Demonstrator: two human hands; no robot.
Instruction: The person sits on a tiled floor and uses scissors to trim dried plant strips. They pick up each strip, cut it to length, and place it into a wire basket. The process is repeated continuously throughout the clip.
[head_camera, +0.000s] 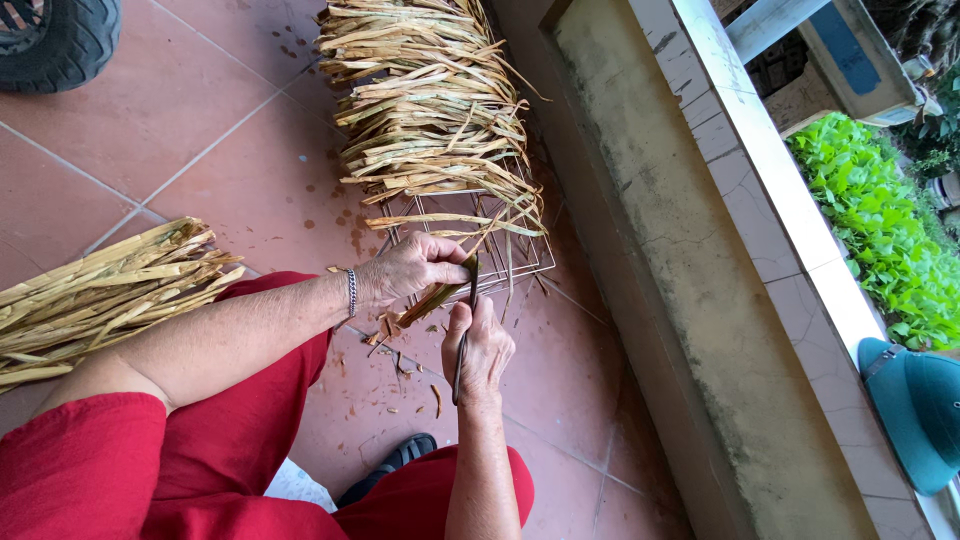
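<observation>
My left hand (408, 270) pinches a short, dark green-brown plant strip (432, 299) over the tiled floor. A bracelet sits on that wrist. My right hand (480, 345) grips a slim dark knife (462, 350) whose blade meets the strip near my left thumb. Just beyond both hands stands a wire frame (520, 262) half covered with woven dry straw-coloured strips (430, 100). Red sleeves and red trousers fill the lower left.
A loose bundle of dry strips (100, 295) lies on the tiles at left. A tyre (55, 40) sits at the top left corner. A low concrete wall (690, 290) runs along the right, with a teal helmet (915, 410) and green plants (880, 230) beyond it. Trimmings (400, 365) scatter the floor.
</observation>
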